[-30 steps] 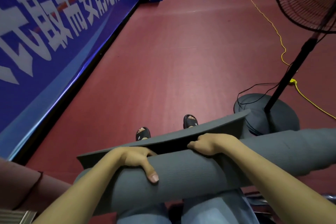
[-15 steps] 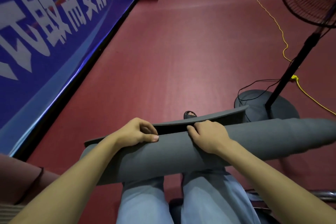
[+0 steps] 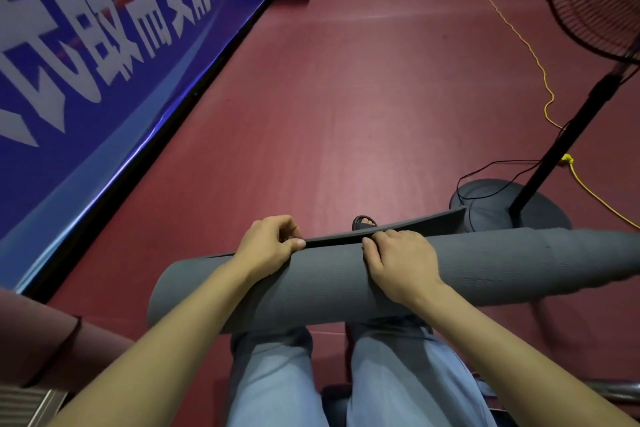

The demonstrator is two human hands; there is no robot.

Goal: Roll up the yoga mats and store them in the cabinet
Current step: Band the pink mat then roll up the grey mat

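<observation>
Fingers point(image 3: 277, 236) of my left hand point(image 3: 268, 246) pinch the loose flap point(image 3: 415, 224) of the yoga mat point(image 3: 485, 267); my right hand point(image 3: 398, 260) curls over the roll, which lies across my thighs at 6 o'clock. Risk: if either grip slackens, the springy flap could unwind. Both forearms reach forward, wrists bent down.

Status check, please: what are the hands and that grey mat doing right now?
Left hand pinching the loose flap; right hand gripping the roll. Grey mat nearly rolled, across the lap. Fan stand close ahead, right.
</observation>
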